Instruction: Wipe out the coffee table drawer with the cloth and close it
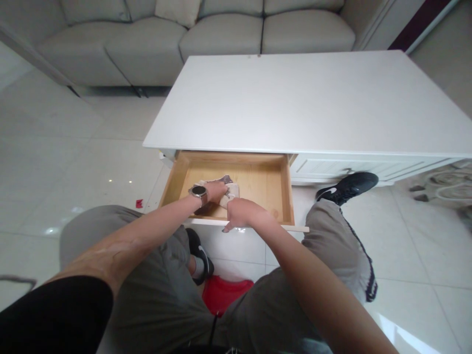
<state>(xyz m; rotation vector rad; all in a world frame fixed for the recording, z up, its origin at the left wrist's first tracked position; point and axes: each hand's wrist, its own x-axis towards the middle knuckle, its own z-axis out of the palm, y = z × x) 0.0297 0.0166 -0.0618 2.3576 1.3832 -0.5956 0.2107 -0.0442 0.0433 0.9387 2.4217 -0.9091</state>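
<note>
- Head view, hands: the left hand (217, 189), with a round-faced watch (199, 191) on its wrist, reaches into the left part of the open drawer (263, 184); its fingers lie at a pale, cloth-like item (233, 190), but I cannot tell whether they are clamped on it.
- The right hand (243, 212) is over the drawer's near edge, its fingers bent towards the item's near side and its thumb apart, pointing down and left; whether those fingers grip cannot be told.
- The item, pale with a darker patterned part at its far end, is inside the drawer, left of its middle, between the two hands and partly covered by them.
- The wooden drawer juts out from the near left side of a white table (302, 98); a shut drawer front (317, 168) is to its right.
- Far behind the table is a grey sofa (221, 35).
- Near, between the person's legs, is a red seat (225, 293); black shoes (352, 187) rest left and right.
- A red scrap (139, 203) lies on the tiled floor (110, 167), left of the drawer.
</note>
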